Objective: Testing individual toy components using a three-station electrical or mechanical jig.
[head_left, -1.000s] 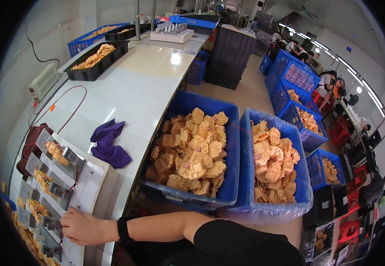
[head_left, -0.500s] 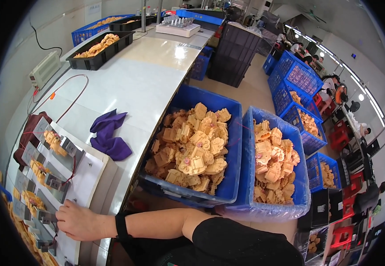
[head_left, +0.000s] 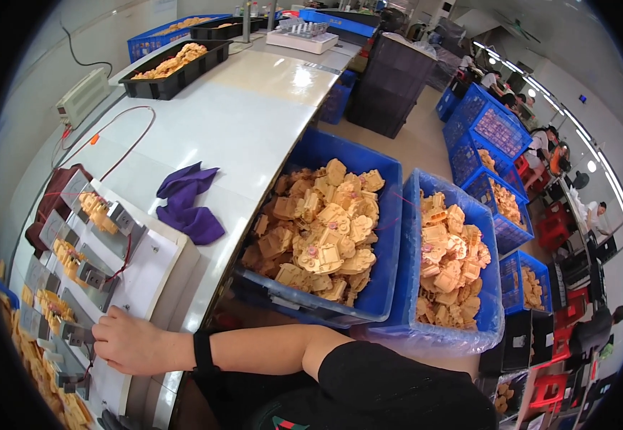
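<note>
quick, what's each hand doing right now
left hand: curled on a grey metal clamp of the fixture board; grasp cannot be told
right hand: not in view

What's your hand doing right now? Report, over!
One hand flat on the white fixture board, fingertips at a grey metal clamp; which hand, unclear. Other hand out of view. Purple cloth lies apart. Nothing blocking.

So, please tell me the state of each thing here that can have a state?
Left hand: resting on the white fixture board, fingers at a grey metal clamp.
Near blue plastic crate: heaped with tan moulded parts.
Second blue plastic crate: lined with clear film, also full.
Purple cloth: crumpled on the white table.
Black tray: filled.
</note>
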The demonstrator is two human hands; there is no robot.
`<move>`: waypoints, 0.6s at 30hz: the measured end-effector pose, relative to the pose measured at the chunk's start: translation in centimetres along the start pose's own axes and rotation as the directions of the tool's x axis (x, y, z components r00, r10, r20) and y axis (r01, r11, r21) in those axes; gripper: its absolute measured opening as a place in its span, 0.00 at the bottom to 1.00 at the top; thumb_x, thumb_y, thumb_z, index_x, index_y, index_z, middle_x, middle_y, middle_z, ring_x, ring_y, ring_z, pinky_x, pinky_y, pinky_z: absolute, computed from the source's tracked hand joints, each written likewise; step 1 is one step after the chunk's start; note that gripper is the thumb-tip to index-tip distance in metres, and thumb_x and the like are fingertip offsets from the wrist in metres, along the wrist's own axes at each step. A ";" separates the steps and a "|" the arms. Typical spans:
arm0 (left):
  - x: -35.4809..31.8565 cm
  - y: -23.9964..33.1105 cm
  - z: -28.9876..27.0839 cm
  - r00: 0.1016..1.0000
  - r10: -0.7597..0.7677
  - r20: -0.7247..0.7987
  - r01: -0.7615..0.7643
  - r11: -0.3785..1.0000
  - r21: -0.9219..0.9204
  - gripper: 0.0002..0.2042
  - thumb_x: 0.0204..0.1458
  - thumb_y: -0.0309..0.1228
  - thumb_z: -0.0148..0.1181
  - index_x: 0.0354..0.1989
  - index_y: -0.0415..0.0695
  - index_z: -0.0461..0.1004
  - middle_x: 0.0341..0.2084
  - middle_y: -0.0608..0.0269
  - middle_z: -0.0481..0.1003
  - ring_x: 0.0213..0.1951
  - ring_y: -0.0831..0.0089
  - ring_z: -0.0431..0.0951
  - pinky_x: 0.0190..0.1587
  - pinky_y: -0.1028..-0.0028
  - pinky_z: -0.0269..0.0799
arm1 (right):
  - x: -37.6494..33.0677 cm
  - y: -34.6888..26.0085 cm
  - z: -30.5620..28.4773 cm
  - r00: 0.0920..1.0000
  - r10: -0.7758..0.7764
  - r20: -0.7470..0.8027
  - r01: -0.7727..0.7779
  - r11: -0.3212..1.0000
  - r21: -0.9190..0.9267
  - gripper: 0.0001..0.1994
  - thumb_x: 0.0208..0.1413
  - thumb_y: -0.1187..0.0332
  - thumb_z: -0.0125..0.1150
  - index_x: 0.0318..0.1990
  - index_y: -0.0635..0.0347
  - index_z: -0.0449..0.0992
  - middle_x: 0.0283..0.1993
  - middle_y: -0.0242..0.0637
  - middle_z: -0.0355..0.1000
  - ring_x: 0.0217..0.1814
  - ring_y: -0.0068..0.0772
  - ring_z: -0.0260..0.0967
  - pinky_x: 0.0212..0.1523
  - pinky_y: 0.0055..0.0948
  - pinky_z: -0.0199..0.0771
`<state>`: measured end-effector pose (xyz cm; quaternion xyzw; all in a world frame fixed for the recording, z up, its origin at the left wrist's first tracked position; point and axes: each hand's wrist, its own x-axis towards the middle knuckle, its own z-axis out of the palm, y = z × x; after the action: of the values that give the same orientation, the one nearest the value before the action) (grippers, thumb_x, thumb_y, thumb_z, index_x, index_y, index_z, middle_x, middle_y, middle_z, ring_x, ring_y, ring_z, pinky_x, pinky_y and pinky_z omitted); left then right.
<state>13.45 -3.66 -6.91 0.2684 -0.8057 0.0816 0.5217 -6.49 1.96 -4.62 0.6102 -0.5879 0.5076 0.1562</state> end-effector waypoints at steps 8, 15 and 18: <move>-0.3 -0.1 0.2 0.999 -0.039 -0.010 0.039 0.999 -0.016 0.14 0.64 0.33 0.52 0.44 0.32 0.74 0.42 0.43 0.74 0.46 0.45 0.71 0.51 0.51 0.68 | 0.3 -0.3 -1.4 0.998 0.004 0.064 -0.001 0.999 -0.044 0.07 0.45 0.68 0.62 0.25 0.54 0.69 0.33 0.32 0.62 0.40 0.32 0.62 0.46 0.32 0.60; -0.1 0.1 -0.1 0.999 -0.031 -0.006 0.031 0.999 0.005 0.14 0.63 0.34 0.53 0.45 0.32 0.74 0.43 0.45 0.74 0.46 0.45 0.72 0.51 0.51 0.68 | 0.3 -0.1 -1.2 0.998 -0.002 0.066 0.005 0.999 -0.042 0.07 0.45 0.69 0.62 0.26 0.55 0.69 0.33 0.33 0.62 0.40 0.33 0.63 0.45 0.33 0.60; -0.1 0.1 -0.1 0.999 -0.033 -0.018 0.032 0.999 -0.026 0.14 0.63 0.34 0.53 0.45 0.32 0.73 0.42 0.44 0.74 0.46 0.45 0.72 0.51 0.51 0.68 | 0.3 -0.3 -0.9 0.997 0.018 0.077 -0.016 1.000 -0.025 0.07 0.45 0.69 0.62 0.26 0.55 0.69 0.33 0.33 0.63 0.40 0.34 0.63 0.44 0.33 0.60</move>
<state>13.50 -3.56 -6.96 0.2740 -0.7973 0.0654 0.5338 -6.68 2.57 -3.89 0.6222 -0.6049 0.4779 0.1365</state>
